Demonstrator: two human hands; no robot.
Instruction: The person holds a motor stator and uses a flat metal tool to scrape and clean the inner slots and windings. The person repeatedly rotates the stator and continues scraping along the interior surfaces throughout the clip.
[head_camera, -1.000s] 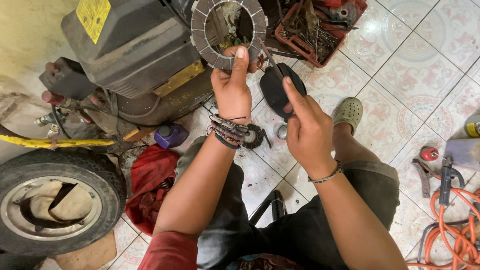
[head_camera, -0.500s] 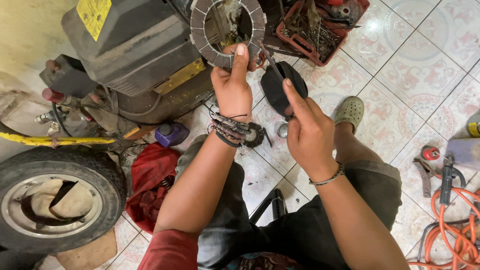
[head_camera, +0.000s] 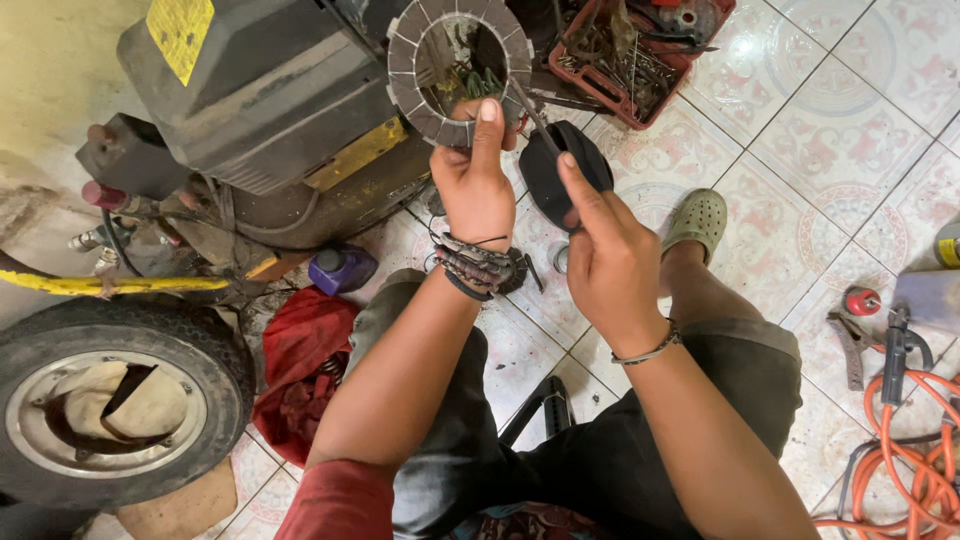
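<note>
Patterned floor tiles (head_camera: 800, 130) lie under the squatting person. Left hand (head_camera: 478, 190) pinches the lower rim of a segmented metal ring (head_camera: 415, 55), held up. Right hand (head_camera: 610, 262) is closed around a thin tool (head_camera: 528, 108) poking inside; a slip could, I judge, jab the left thumb or drop the ring onto the tiles beside the red parts tray (head_camera: 590, 85).

A matt grey segmented metal ring (head_camera: 460, 70), glossy floor tiles (head_camera: 840, 130), and perhaps rubber clog (head_camera: 697, 220).

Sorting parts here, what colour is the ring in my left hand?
Grey metal ring with segmented faces, held by the left hand; head view.
</note>
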